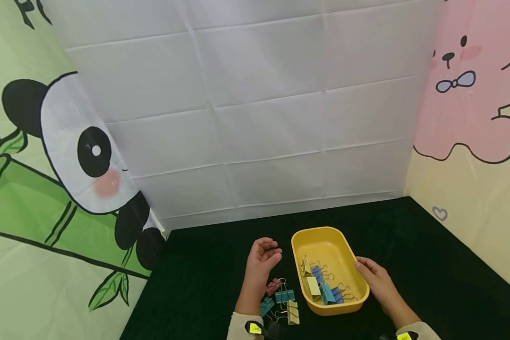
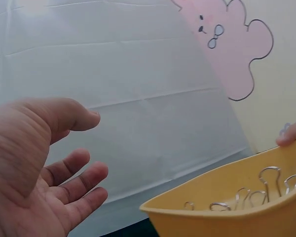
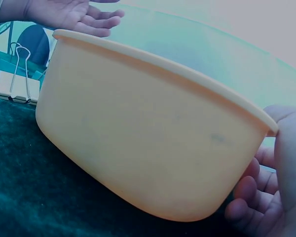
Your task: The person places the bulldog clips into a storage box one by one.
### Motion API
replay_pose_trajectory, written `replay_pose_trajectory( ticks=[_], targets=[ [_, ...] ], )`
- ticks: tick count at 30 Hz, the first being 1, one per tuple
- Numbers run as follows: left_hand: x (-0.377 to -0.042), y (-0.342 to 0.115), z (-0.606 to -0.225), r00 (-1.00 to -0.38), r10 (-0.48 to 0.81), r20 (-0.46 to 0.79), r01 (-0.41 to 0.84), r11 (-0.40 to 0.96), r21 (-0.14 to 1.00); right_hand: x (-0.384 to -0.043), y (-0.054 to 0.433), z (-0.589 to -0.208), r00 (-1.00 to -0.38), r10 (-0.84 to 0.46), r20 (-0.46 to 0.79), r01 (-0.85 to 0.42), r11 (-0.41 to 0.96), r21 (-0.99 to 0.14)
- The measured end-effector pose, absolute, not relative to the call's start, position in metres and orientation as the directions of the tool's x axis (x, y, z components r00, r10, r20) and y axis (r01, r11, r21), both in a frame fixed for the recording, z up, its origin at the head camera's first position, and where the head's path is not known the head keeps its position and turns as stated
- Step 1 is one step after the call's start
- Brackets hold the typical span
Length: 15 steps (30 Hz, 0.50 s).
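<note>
My right hand (image 1: 380, 283) holds the right rim of a yellow plastic tub (image 1: 337, 248), thumb over the edge and fingers against its outer side. Inside the tub lie several binder clips, among them a pale yellow clip (image 1: 312, 287) and a light blue clip (image 1: 326, 293). Left of the tub, my left hand (image 2: 44, 168) is raised with loosely bent fingers and nothing in them. Just below it in the head view, a red binder clip (image 1: 273, 286), a teal clip (image 1: 285, 296), another teal clip (image 1: 266, 306) and a yellow clip (image 1: 293, 312) lie in a loose group.
A dark green cloth (image 1: 204, 274) covers the table. Behind it hangs a creased white sheet (image 1: 263, 132). Printed side walls stand close, with a panda (image 1: 68, 141) on the left and a pink bear (image 1: 463, 118) on the right.
</note>
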<state>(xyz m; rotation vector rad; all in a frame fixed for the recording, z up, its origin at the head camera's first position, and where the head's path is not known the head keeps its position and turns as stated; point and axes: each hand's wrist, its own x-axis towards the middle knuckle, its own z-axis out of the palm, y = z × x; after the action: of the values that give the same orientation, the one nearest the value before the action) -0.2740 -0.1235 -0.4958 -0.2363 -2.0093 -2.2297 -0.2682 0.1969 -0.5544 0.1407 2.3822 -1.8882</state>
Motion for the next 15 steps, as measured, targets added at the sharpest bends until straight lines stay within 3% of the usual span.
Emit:
replay_pose_trajectory(
  ticks=[15],
  targets=[
    [-0.28,-0.149,-0.511,-0.987,-0.002,0.163,0.162,-0.093,0.982,-0.267,0.196,-0.552,-0.99,0.003,-0.14,0.137,0.222,-0.965]
  ],
)
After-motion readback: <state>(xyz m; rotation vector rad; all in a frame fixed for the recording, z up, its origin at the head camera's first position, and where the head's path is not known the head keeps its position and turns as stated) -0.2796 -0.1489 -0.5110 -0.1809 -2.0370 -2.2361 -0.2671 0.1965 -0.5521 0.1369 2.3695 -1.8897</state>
